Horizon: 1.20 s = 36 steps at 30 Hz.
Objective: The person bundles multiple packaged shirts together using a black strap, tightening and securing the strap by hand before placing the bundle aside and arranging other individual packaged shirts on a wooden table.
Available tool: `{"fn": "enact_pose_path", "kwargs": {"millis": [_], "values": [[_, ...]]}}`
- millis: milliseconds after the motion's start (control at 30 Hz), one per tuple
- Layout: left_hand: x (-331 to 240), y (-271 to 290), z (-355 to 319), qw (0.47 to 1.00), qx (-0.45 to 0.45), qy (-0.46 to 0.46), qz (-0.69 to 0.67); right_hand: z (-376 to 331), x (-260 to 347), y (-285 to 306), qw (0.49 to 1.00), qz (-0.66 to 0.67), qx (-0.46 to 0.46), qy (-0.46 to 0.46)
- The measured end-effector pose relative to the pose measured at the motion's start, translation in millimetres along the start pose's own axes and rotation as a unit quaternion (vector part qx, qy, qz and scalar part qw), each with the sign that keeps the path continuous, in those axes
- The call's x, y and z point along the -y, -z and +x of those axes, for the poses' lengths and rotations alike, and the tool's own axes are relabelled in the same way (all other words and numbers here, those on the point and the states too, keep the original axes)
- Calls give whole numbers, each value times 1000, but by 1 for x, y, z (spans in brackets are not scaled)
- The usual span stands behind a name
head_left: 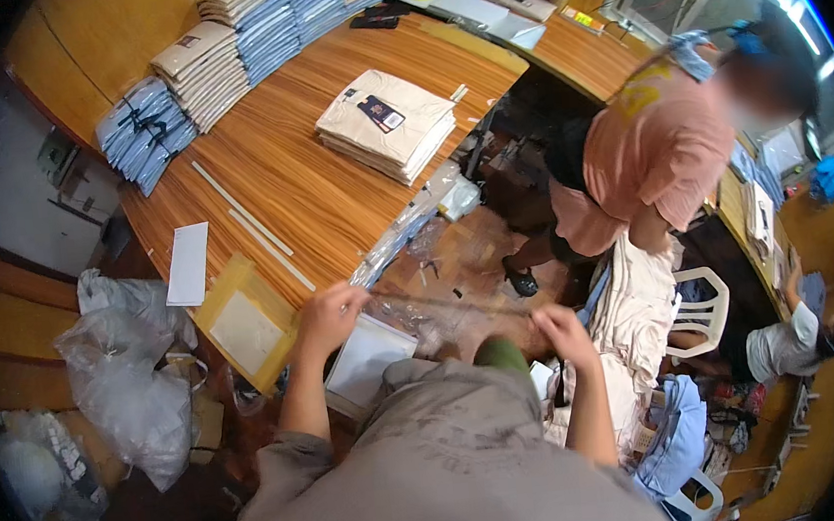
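A thin dark strip [451, 303], perhaps a cord, runs blurred between my two hands above the floor. My left hand [335, 312] pinches one end beside the front edge of the wooden table [261, 175]. Out to the right, my right hand [564, 332] is closed on the other end, near a pile of cream cloth [630, 311]. Beneath my left forearm is a white flat board or box [371, 359]. Farther off on the table lies a stack of folded cream garments [386, 129], the top one bearing a dark tag [381, 115].
Folded blue garments [143, 131] and more cream stacks [202, 69] line the table's back edge. Clear plastic bags [130, 385] sit at the left. A person in pink [660, 145] stands at the right, near a white plastic chair [704, 310]; another person [791, 342] is farther right.
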<state>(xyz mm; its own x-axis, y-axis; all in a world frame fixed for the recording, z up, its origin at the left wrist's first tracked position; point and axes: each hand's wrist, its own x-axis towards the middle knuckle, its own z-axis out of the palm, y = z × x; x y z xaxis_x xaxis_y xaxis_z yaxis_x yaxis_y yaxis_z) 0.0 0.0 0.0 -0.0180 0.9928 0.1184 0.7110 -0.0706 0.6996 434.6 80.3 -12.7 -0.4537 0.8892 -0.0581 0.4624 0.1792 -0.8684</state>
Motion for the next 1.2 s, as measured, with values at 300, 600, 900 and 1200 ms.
{"fn": "enact_pose_path", "kwargs": {"millis": [300, 600, 900, 1200], "values": [[77, -40, 220, 897, -361, 240, -83, 434, 53, 49, 963, -176, -25, 201], [67, -47, 351, 804, -168, 493, -286, 642, 19, 8, 901, -175, 390, -75], [66, -91, 354, 749, -274, 479, -366, 640, -18, -15, 870, -126, 475, -35], [42, -130, 264, 797, -240, 361, -419, 575, -99, 21, 857, 23, 435, 275]]}}
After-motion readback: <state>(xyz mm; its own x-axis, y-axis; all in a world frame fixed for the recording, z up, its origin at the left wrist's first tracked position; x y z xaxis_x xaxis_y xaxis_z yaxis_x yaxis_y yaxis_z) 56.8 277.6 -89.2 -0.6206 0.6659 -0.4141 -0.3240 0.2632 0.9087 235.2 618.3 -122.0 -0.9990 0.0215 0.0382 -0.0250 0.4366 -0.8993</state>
